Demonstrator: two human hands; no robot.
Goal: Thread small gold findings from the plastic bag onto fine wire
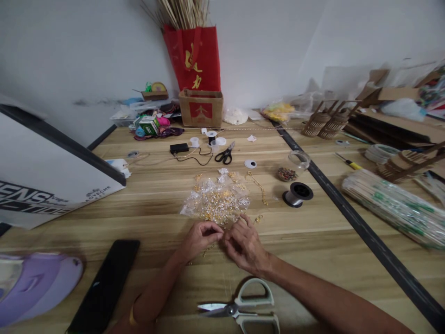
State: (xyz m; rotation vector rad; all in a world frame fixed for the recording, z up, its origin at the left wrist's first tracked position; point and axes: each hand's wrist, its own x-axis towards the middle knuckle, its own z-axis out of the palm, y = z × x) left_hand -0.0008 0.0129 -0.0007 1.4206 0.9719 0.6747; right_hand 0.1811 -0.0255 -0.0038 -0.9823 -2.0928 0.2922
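Both hands work close together, fingertips almost meeting, just on the near side of the pile of small metal parts (220, 204). The left hand (201, 240) has thumb and forefinger pinched narrow; the right hand (246, 245) has its fingers curled inward. Any piece between the fingertips is too small to identify. A short gold chain (208, 251) lies just below the left hand; whether it is gripped cannot be told. The close pinch presumably serves to steady fine parts.

The pile occupies the middle of the worktop (153, 204), probably to keep the gold and silver-coloured pieces within short reach. A longer gold chain (257, 186) lies separately at its right, likely to prevent tangling. Large scissors (255, 304) lie toward the near edge, blades pointing left, below the hands.

Containers: clear plastic bags (190, 205) lie among the parts, at the pile's left side. Right of the pile, an open clear jar (301, 160) holds mixed coloured beads (287, 174); a spool (298, 194) near it carries silvery wire. At the far edge, beside the wall, a red bag (205, 58) contains dry stalks (186, 13), with a cardboard box (200, 111) before it. Toward the right edge, a clear wrapper encloses thin sticks (389, 202).
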